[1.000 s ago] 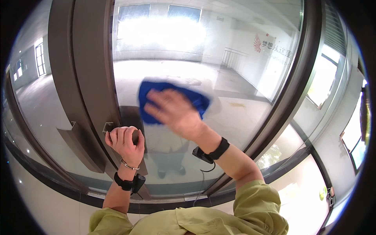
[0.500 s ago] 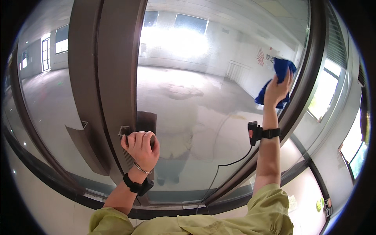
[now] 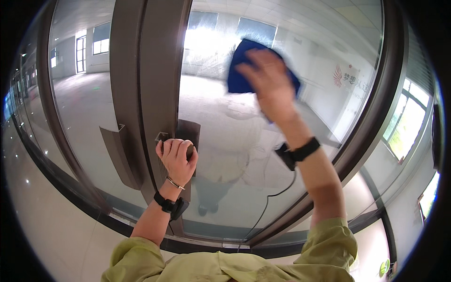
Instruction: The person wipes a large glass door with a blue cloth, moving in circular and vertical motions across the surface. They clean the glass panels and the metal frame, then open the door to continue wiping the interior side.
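My left hand [image 3: 177,159] is closed round the top of a brown metal door handle [image 3: 162,137] on the edge of a glass door. Against the upper part of the door's glass pane [image 3: 221,145], my right hand [image 3: 273,87] presses a dark blue cloth [image 3: 238,77]. The fingers of that hand lie over the cloth, somewhat smeared by motion, and the cloth fans out beyond them on several sides.
A matching handle [image 3: 123,157] juts from the neighbouring door on the left. Brown frames [image 3: 394,89] border the panes. A black cable [image 3: 268,202] hangs from the band on my right wrist. Through the glass show a grey floor and bright windows.
My right hand has swept the cloth leftward and a little upward across the glass from near the right frame. My left hand stays on the handle; the whole view has shifted slightly.
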`<state>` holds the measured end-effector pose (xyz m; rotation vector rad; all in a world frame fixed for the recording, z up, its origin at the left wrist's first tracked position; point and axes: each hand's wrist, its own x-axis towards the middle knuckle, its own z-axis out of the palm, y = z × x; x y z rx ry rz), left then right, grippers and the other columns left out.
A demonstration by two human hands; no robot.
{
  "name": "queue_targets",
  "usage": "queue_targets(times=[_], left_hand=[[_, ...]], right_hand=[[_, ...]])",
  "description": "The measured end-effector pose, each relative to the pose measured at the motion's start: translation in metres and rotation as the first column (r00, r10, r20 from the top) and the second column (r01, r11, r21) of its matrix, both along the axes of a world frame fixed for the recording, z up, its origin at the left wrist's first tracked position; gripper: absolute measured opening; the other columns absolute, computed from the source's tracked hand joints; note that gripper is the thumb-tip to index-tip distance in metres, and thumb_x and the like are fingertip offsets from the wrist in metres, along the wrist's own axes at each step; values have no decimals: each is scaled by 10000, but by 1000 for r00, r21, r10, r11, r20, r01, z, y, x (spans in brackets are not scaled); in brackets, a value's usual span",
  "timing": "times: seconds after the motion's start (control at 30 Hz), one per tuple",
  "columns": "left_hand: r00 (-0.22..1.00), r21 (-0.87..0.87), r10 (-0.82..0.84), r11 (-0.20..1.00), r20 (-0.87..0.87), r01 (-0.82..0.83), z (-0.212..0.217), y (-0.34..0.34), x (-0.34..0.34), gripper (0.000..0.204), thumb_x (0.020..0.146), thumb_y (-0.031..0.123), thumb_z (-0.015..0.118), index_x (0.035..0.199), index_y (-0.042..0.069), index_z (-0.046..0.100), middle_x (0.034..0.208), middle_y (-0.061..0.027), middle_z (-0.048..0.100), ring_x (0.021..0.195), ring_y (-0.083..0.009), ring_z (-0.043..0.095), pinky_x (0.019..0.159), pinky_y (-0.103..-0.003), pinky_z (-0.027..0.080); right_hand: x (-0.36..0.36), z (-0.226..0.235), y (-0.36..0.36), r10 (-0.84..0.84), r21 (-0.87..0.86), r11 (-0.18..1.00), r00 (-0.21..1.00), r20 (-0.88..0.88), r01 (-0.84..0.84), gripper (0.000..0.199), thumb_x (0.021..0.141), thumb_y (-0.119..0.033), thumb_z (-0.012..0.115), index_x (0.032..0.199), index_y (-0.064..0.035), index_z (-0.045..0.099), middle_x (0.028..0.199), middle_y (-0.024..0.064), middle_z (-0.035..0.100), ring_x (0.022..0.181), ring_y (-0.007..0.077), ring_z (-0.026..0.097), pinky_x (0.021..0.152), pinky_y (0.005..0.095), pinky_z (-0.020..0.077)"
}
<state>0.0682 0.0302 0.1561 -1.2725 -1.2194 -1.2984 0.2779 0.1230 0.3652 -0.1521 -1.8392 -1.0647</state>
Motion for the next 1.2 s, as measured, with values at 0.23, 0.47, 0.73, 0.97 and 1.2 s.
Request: queue_targets(times=[0.23,0.47,0.73,0.97,1.2], left_hand=[[998,-17,43,999,39,-42,-3,1,5,207,670,96,654,855,133,571,865,-31,536,927,-256,501,987,-495,309],[994,-17,98,995,55,-98,-1,5,-1,203,684,77,644,861,128,559,887,-49,520,958,-278,488,999,-519,305],[998,-76,51,996,20,-49,1,-9,4,182,733,133,684,864,113,559,870,-57,531,924,-276,502,965,-482,329],[999,-166,15,986,-32,-20,-24,-26,-9,273,720,154,712,940,104,558,890,-59,537,917,-265,505,972,-492,313],[977,-334,-138,939,-162,77,-19,-28,-9,324,749,245,736,989,99,575,890,-52,572,899,-230,533,1017,-504,288]], right_hand=[[202,18,54,-388,-299,921,498,-776,251,570,834,-59,660,1362,-194,494,1446,91,421,1319,331,397,1100,433,353],[122,-98,23,-294,-168,954,881,-370,248,576,700,28,642,1246,-152,592,1323,145,490,1237,363,450,1035,502,372],[77,-169,-9,-100,-313,917,901,422,248,498,805,-102,576,1288,-224,561,1415,63,458,1316,317,398,1084,468,318],[31,-23,-10,-192,-177,978,822,-537,113,681,634,122,664,1255,-142,577,1359,190,430,1262,406,383,1057,468,331],[-88,-31,-16,4,-60,998,1000,10,-4,421,808,6,571,1202,-135,607,1330,154,480,1271,372,428,1087,501,333]])
